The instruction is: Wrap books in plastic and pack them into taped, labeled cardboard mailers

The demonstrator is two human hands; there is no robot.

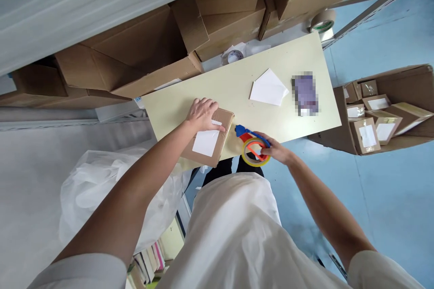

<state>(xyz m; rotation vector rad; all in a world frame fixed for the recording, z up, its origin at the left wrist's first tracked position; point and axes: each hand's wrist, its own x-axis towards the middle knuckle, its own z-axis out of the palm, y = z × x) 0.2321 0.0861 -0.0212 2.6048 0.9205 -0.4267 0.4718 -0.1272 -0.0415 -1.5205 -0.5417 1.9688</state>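
Observation:
My left hand (203,115) is laid over the far end of a small cardboard box (219,144), gripping it with the thumb on top near a white label (206,143). The box lies flat at the near edge of the cream table (183,99). In my right hand (274,149) is a tape dispenser (251,137) with a blue head, red and orange body and a yellow-rimmed roll. Its blue head is just right of the box's right edge; whether tape runs between them I cannot tell.
White paper sheets (269,88) and a pixelated purple item (305,94) lie on the table. Big open cartons (142,54) line the back, with tape rolls (235,56) nearby. At right, a large carton (412,79) holds several labelled boxes. A white plastic bag (98,185) bulges at left.

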